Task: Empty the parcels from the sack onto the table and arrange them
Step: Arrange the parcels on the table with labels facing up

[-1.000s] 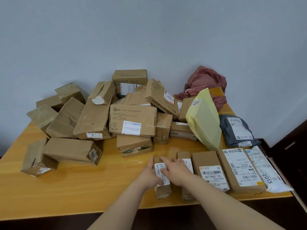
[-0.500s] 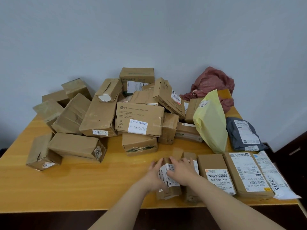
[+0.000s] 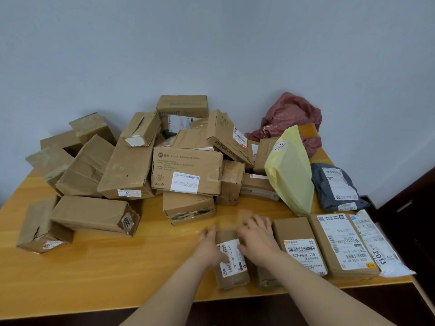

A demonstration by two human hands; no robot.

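Head view: the left hand [image 3: 209, 245], fingers nearly straight, presses the 9 o'clock side of a small brown cardboard parcel with a white barcode label [image 3: 231, 262], at 6 o'clock on the yellow wooden table [image 3: 106, 267]. The right hand [image 3: 257, 238], fingers spread and relaxed, rests on the brown cardboard box [image 3: 266, 282] touching it at 3 o'clock.

The left forearm [image 3: 169, 292] and the right forearm [image 3: 317, 285] are recorded in the lower centre and lower right of the frame, bare from the bottom edge to the wrist. The left hand [image 3: 208, 245] and the right hand [image 3: 257, 241], lower centre, are ungloved. The fingertips [image 3: 257, 220] of the right hand are blurred; nail detail cannot be told.
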